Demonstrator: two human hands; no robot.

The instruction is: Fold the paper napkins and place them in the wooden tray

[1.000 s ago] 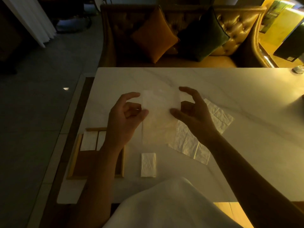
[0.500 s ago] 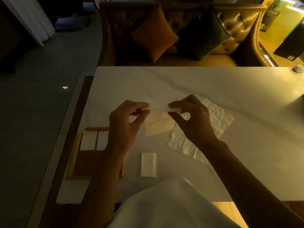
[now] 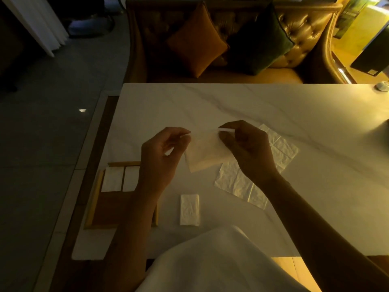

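Napkin (image 3: pixel 203 153) now hangs folded in half between the two hands, where a second ago it was a tall open sheet held up flat; the top edges have come together and the sheet has dropped lower over the white marble worktop (image 3: pixel 231 106). Left hand (image 3: pixel 161 158) pinches the upper left corner between thumb and forefinger, wrist bent, the other fingers curled loosely inward. Right hand (image 3: pixel 247 148) pinches the upper right corner the same way, knuckles up, forearm reaching in from the lower right. Behind it, a flat unfolded napkin (image 3: pixel 263 171) lies on the worktop, partly under the right wrist. Near the front edge sits a small folded napkin (image 3: pixel 189 209), just beside the wooden tray (image 3: pixel 94 197), which already holds two folded napkins (image 3: pixel 120 179) side by side at its far end.
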